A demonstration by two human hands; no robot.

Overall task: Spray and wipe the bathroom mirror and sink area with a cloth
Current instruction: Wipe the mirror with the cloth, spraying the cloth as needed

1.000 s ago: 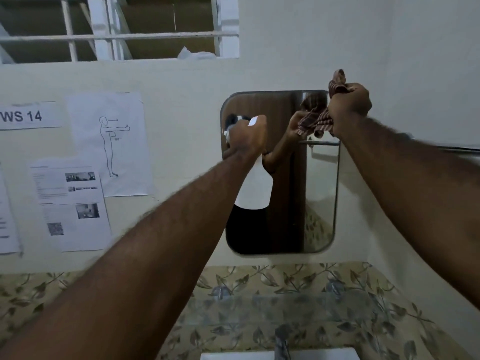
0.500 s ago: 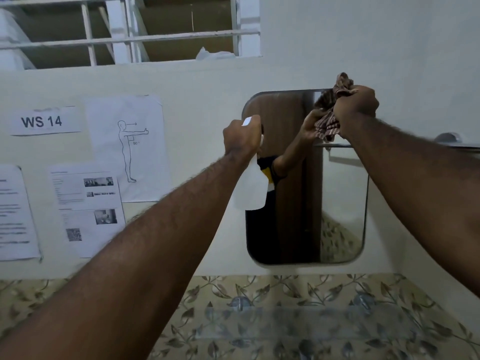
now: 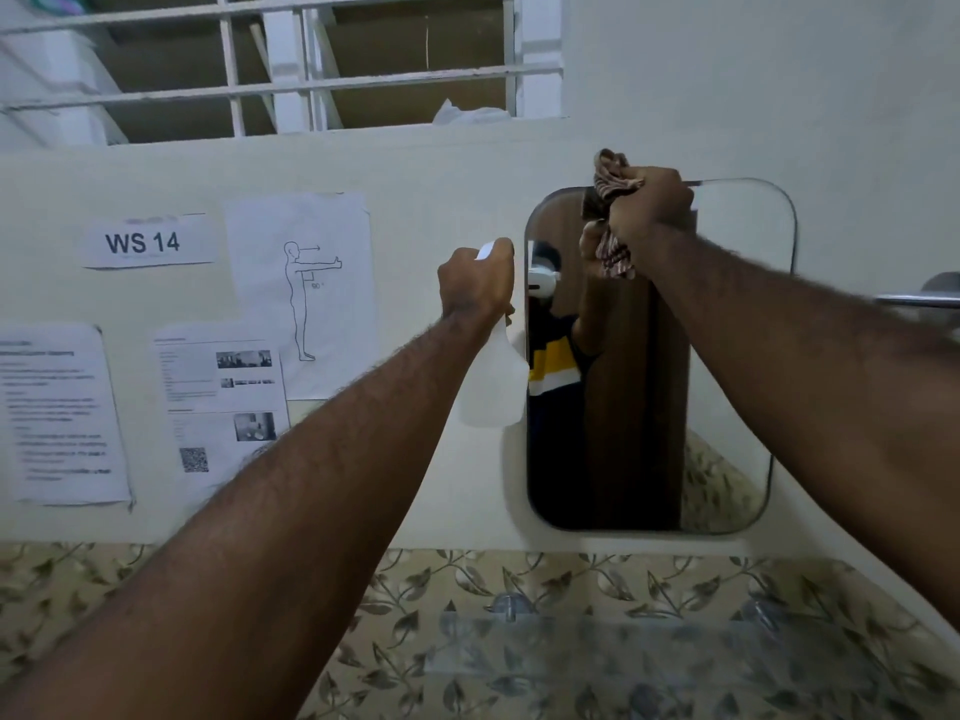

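Mirror (image 3: pixel 727 356), tall and upright, lies mostly below the right hand (image 3: pixel 649 210), fisted around a cloth (image 3: pixel 613 184) at its top edge, while the left hand (image 3: pixel 475 283) grips a spray bottle (image 3: pixel 493 387) just beside its left edge.

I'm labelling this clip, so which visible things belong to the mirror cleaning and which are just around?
In use: mirror, striped cloth in right hand, spray bottle in left hand.

Just around: wall papers, WS 14 sign, window bars.
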